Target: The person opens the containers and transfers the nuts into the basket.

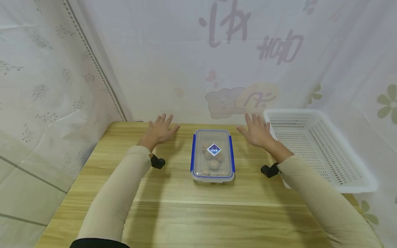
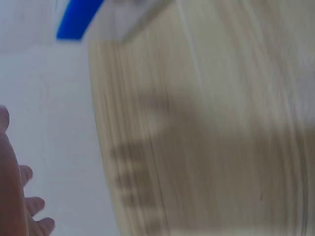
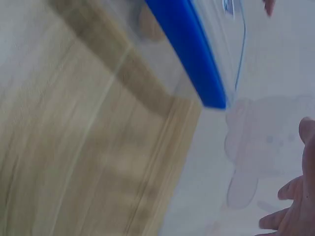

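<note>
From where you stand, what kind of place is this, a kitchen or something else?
Probably a small makeshift recording booth, not a kitchen. Printed cloth sheets hang as walls around a bare wooden table, which carries only a clear food container and a white basket.

Both arms extended forward, sleeves beige, a dark wrist-mounted unit under each forearm. Left hand (image 1: 159,130) flat, fingers straight and spread, palm down, holding nothing. Right hand (image 1: 256,131) likewise flat, fingers straight and together-to-slightly-spread, holding nothing. Hands well apart, roughly level with each other. Wrist views blurred; only fingertips visible.
</note>
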